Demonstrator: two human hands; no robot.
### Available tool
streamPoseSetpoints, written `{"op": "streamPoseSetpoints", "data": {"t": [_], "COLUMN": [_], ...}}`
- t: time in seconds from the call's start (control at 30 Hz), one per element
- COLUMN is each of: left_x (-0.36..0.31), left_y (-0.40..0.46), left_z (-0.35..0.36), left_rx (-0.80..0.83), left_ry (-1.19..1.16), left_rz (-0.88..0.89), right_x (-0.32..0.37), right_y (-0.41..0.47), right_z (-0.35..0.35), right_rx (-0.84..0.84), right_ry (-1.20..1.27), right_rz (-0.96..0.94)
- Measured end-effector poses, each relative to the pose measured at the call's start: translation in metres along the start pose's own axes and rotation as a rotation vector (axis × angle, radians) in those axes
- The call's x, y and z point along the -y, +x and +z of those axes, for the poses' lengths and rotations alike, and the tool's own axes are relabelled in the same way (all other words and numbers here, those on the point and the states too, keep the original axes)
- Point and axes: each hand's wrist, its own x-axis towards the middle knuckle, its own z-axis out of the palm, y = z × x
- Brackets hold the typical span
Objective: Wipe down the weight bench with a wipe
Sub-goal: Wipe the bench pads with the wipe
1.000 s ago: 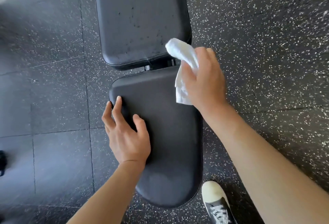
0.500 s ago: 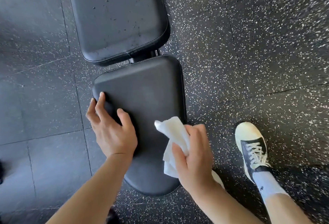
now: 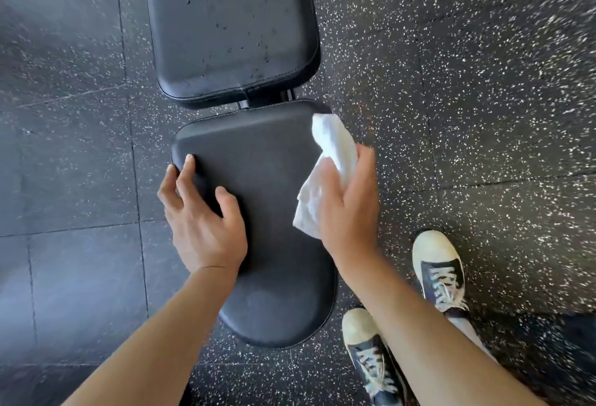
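A black padded weight bench fills the middle of the view: a tapered seat pad (image 3: 267,179) close to me and a wider back pad (image 3: 225,28) beyond it, dotted with small droplets. My left hand (image 3: 201,221) lies flat on the seat pad's left side, fingers spread over its edge. A crumpled white wipe (image 3: 325,173) is held in my right hand (image 3: 350,208), pressed along the seat pad's right edge, its tip near the far right corner.
Dark rubber floor tiles (image 3: 467,99) with white speckles surround the bench. My two sneakers (image 3: 438,263) stand on the floor right of the seat pad. A metal hinge bracket (image 3: 283,97) joins the two pads.
My right hand has carried the wipe from the near right part of the seat pad up along its right edge toward the far corner. The left hand stays planted.
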Motion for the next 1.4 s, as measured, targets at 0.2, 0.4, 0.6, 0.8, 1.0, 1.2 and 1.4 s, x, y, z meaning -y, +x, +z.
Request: {"op": "streamPoseSetpoints", "data": {"t": [0.2,0.4,0.6,0.8,1.0,1.2,1.4], "left_x": [0.007,0.008,0.007,0.007,0.006,0.004,0.001], "left_y": [0.003,0.002,0.001,0.002,0.003,0.003,0.001], "left_z": [0.004,0.005,0.005,0.005,0.004,0.003,0.001], "left_rx": [-0.023,-0.025,-0.023,-0.012,0.001,0.021,0.038], "left_ry": [0.008,0.007,0.014,0.014,0.046,0.063,0.057], "left_rz": [0.009,0.018,0.006,0.004,0.01,-0.027,-0.074], "right_x": [-0.034,-0.016,0.035,0.061,0.058,0.056,0.066], "right_y": [-0.101,-0.07,0.063,0.082,0.043,0.048,0.107], "right_z": [-0.028,-0.026,0.019,0.039,0.034,0.014,0.006], "right_rx": [0.1,0.14,-0.007,0.105,0.39,0.616,0.637], "right_ry": [-0.111,-0.219,-0.371,-0.81,-0.801,-0.729,-0.767], "right_rz": [-0.027,-0.172,-0.275,-0.534,-0.87,-1.028,-0.921]}}
